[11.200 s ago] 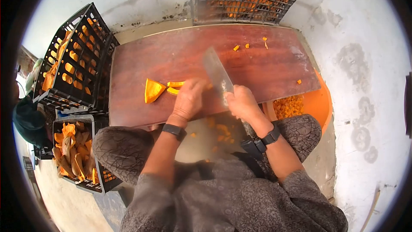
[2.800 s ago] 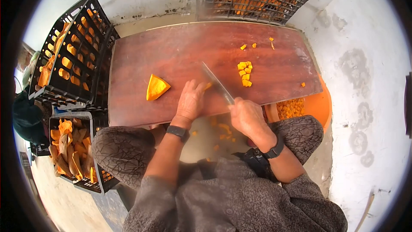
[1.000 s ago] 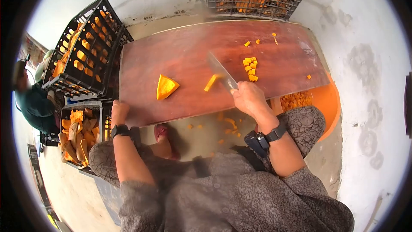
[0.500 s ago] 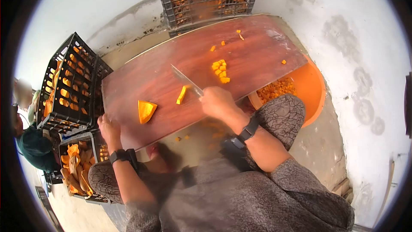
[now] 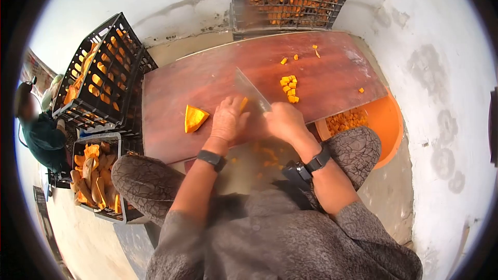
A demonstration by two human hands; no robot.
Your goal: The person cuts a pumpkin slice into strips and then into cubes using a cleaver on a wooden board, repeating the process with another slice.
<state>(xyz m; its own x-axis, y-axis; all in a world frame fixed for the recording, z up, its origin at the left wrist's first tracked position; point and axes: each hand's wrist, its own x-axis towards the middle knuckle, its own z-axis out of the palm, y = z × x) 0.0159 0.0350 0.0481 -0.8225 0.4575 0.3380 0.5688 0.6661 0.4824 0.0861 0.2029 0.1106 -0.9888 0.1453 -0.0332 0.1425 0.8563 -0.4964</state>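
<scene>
My right hand (image 5: 286, 122) is closed around the handle of a knife (image 5: 252, 91), whose blade points up and left over the reddish board (image 5: 176, 88). Just left of the blade, my left hand (image 5: 226, 119) rests on the board with its fingers around an orange pumpkin strip (image 5: 244, 103); only the strip's upper end shows. A larger pumpkin wedge (image 5: 195, 119) lies left of that hand. Small pumpkin cubes (image 5: 289, 88) sit in a cluster beyond my right hand, and a few loose bits (image 5: 296, 57) are scattered farther back.
Under the board's right end stands an orange tub (image 5: 386, 124) with diced pumpkin. Black crates of pumpkin pieces are stacked at the left (image 5: 106, 72) and behind the board (image 5: 288, 5). A lower crate (image 5: 122, 176) holds long peeled-looking pieces. Another person (image 5: 44, 137) is at far left.
My left hand has left the board's left edge and moved right onto the pumpkin strip. The knife stays in my right hand. The whole view has shifted, with the scene moving rightward.
</scene>
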